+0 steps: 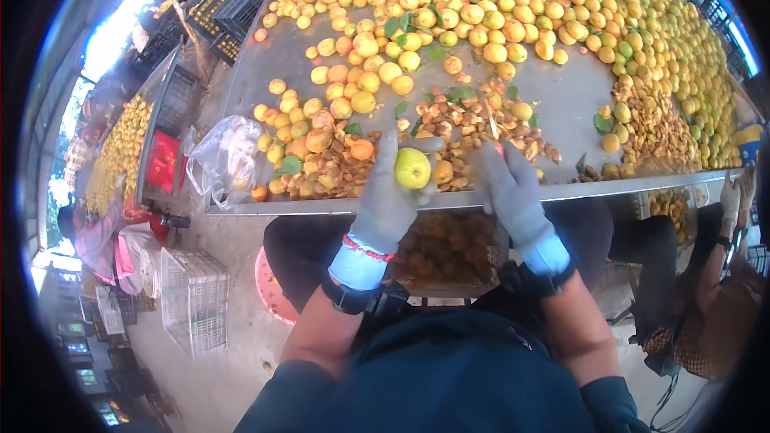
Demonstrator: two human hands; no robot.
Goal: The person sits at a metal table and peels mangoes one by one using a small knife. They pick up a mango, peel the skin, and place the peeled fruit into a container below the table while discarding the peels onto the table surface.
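My left hand (383,200), in a pale grey work glove, closes around a smooth yellow-green apricot (412,168) just above the table's near edge. Its thumb and fingers wrap the sides of the fruit. To the right, my right hand (515,196), gloved alike, is curled around a small knife (491,119); a bit of red shows at its grip and the thin blade points away from me. Brownish cut fruit pieces (453,124) lie heaped just beyond both hands. Whole apricots (363,102) in yellow and orange sit to the left and beyond.
The metal table (581,100) carries a large bank of apricots along its far and right sides. A clear plastic bag (228,156) lies at its left corner. Below stands a crate of fruit (445,244); a white crate (195,297) is at left. Another person's hands (734,196) are at right.
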